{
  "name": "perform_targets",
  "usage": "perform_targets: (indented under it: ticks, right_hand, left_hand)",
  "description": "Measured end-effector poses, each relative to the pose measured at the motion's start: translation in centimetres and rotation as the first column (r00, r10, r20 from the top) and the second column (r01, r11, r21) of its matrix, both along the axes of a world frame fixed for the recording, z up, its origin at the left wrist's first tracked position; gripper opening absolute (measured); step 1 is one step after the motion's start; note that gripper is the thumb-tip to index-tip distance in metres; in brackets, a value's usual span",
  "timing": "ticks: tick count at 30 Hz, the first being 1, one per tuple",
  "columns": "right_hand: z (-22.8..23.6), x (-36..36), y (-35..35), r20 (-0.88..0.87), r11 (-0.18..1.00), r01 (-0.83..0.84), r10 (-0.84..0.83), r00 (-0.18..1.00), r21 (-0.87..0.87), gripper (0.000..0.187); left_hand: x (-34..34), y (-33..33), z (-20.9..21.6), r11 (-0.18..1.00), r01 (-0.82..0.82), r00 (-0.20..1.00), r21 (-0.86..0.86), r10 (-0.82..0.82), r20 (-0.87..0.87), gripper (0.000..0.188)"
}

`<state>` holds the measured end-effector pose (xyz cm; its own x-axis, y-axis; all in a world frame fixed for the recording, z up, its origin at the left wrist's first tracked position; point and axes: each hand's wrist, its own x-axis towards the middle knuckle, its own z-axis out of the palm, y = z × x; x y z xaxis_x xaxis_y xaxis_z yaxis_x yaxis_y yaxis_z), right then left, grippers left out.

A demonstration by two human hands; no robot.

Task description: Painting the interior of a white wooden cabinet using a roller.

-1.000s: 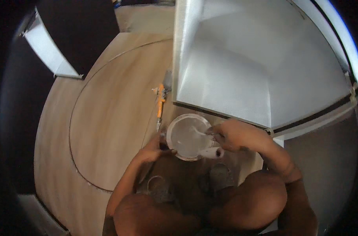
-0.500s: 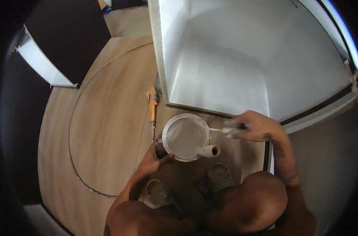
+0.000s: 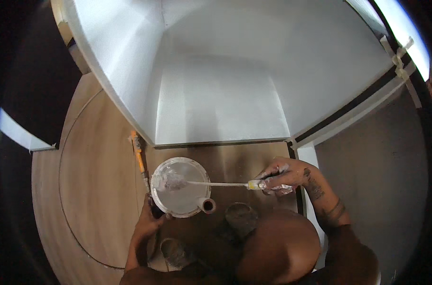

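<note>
A round white bucket point(image 3: 202, 167) of pale, watery liquid stands between my feet and the white box. Its lower left side is held by my left hand point(image 3: 152, 213), the fingers partly hidden behind it. My right hand point(image 3: 281, 176), smeared with white, is closed round the yellow-and-white handle of a thin-rodded tool point(image 3: 218, 184). The rod reaches left over the rim and ends in a whitish clump in the bucket; I cannot tell whether it is a brush or a roller. A short whitish tube point(image 3: 207, 205) with a brown hollow end rests at the bucket's lower right rim.
A large white-walled open box point(image 3: 216, 109) rises just beyond the bucket. An orange tool point(image 3: 137, 148) lies left of the bucket, and a thin hose point(image 3: 60, 175) curves over the wood-look floor point(image 3: 97, 190). Masking tape point(image 3: 402, 71) hangs at the right edge.
My view has shifted right, so things sit further left. My right hand has drawn the tool back; more of its rod and a whitish clump now show. My left hand stays on the bucket.
</note>
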<state>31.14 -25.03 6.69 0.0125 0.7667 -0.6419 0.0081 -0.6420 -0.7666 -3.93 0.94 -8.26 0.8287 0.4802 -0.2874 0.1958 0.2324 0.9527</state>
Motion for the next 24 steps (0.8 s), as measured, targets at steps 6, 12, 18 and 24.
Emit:
perform_targets:
  ticks: [6,12,18,24]
  right_hand:
    - [-0.5,-0.1,0.4,-0.015,0.995,-0.051,0.052,0.999,0.085,0.03]
    - [0.4,-0.2,0.9,0.129,0.995,-0.088,0.082,0.988,0.042,0.024]
    - [0.2,-1.5,0.5,0.672,0.854,-0.356,0.009,0.74,0.38,0.034]
    - [0.6,-1.6,-0.2,0.907,0.723,-0.548,-0.343,0.242,0.42,0.043]
  left_hand:
    - [0.2,-0.8,1.0,0.994,-0.082,0.997,-0.067,0.083,0.008,0.089]
    - [0.5,-0.8,1.4,0.997,-0.03,0.999,-0.073,0.028,-0.035,0.089]
    - [1.3,-0.6,2.5,0.993,-0.006,0.998,-0.122,-0.002,-0.064,0.09]
    - [0.4,0.1,0.3,0.997,0.071,0.993,0.013,-0.069,-0.092,0.093]
